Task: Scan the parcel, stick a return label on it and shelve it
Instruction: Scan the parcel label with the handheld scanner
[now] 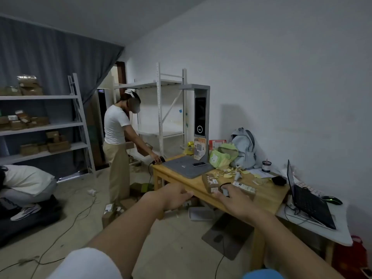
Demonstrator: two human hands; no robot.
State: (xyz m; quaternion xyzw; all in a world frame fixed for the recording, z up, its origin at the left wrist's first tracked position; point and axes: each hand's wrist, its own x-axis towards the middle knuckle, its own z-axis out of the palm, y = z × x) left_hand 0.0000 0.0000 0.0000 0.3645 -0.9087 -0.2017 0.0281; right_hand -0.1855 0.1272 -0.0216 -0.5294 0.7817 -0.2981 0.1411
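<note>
A brown parcel (211, 182) with white labels lies on the wooden table (267, 195), near its front edge. My right hand (236, 201) reaches over the table just right of that parcel, fingers around a small grey and black scanner (225, 191). Beyond those fingers lies a second labelled parcel (244, 187). My left hand (174, 196) is loosely curled with nothing visible in it, its fingertips at the table's front edge, left of the brown parcel. Torn yellow label backings (228, 174) litter the tabletop behind the parcels.
A person in a white shirt (117, 137) stands at the table's far corner. Another person (26, 182) crouches at the left. Grey shelves (42, 125) hold boxes; white shelving (161, 109) stands behind. A grey mat (181, 168), laptop (310, 200), backpack (243, 148), floor cables and boxes (108, 214) surround me.
</note>
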